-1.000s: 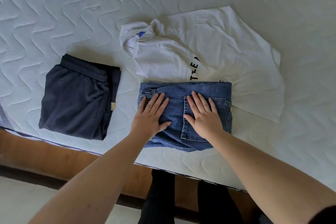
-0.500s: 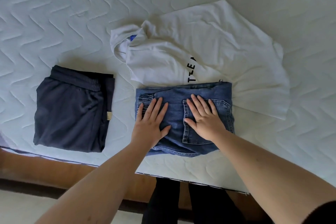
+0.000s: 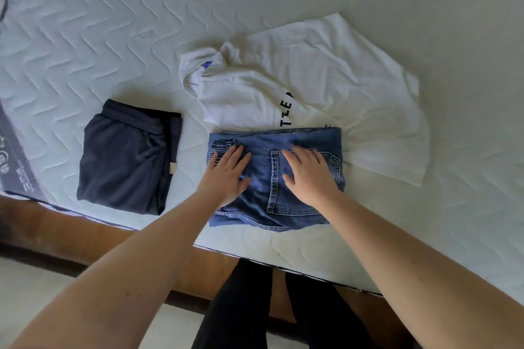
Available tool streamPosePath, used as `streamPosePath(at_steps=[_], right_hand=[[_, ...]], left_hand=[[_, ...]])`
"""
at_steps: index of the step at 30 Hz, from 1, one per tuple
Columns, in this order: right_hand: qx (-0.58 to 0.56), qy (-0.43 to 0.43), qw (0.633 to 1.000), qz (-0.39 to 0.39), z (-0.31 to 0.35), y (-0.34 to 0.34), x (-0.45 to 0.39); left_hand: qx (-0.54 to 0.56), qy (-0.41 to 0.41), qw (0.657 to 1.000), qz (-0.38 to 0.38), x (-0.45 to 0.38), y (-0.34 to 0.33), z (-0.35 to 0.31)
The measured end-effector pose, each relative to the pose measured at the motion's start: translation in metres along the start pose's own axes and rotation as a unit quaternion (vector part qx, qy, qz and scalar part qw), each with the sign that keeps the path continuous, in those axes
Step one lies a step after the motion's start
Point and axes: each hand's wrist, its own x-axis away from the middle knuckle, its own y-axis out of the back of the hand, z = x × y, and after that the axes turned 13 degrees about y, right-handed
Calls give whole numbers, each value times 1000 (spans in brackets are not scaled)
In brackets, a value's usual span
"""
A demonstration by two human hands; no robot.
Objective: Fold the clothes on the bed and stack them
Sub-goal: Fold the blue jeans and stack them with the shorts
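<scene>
I see my left hand (image 3: 226, 176) lying flat on the folded blue jeans (image 3: 262, 178), fingers straight and slightly spread, palm down on the cloth near the bundle's left edge. My right hand (image 3: 310, 176) lies flat just beside it, fingers straight and fanned over the stitched back pocket (image 3: 276, 181), thumb out toward the left hand. Neither hand pinches or curls round anything; both press on the denim from above.

The jeans sit on the bed (image 3: 113, 37), close to its near edge. Just beyond my fingertips, a white T-shirt (image 3: 326, 79) with black lettering lies rumpled and unfolded; the far edge of the jeans overlaps its hem, and it spreads out past my right hand. Off to the left of my left hand, apart from the jeans, lies a folded dark navy garment (image 3: 127, 156).
</scene>
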Motion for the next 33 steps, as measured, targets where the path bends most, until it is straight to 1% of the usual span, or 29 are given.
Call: streamPosePath(at_steps=[2, 5, 7, 10, 12, 16, 19, 23, 24, 25, 26, 27, 30, 31, 32, 33], right_hand=[[-7, -9, 1000, -6, 6, 16, 5], [-9, 5, 1000, -22, 18, 34, -1], [-9, 28, 999, -28, 34, 44, -18], [-2, 71, 997, -38, 69, 52, -56], [0, 98, 994, -39, 100, 54, -87], [-14, 132, 991, -34, 147, 53, -138], [-20, 147, 989, -27, 179, 49, -179], [-13, 159, 987, -8, 211, 39, -230], [-8, 158, 987, -3, 215, 35, -239], [4, 158, 987, 1, 219, 32, -248], [19, 158, 987, 1, 222, 29, -256], [31, 154, 988, -3, 224, 28, -263], [27, 135, 991, -4, 227, 24, -283], [14, 123, 992, 6, 228, 22, -290], [-1, 109, 994, 25, 227, 21, -297], [-13, 96, 994, 47, 227, 20, -303]], left_hand=[[55, -2, 998, -24, 11, 12, 9], [111, 35, 991, -58, 32, 18, 29], [123, 77, 987, -69, 44, 13, 46], [141, 170, 972, -82, 58, -3, 78], [160, 227, 956, -94, 68, -13, 103], [186, 294, 930, -118, 82, -25, 145], [231, 335, 905, -124, 94, -39, 180], [325, 401, 844, -147, 102, -56, 212], [356, 419, 821, -153, 101, -59, 216], [399, 441, 788, -157, 99, -61, 219], [451, 469, 743, -161, 97, -62, 222], [508, 498, 683, -163, 94, -64, 224], [670, 561, 466, -142, 91, -71, 232], [704, 566, 409, -128, 90, -73, 235], [729, 564, 371, -115, 90, -76, 237], [745, 561, 345, -103, 89, -79, 239]])
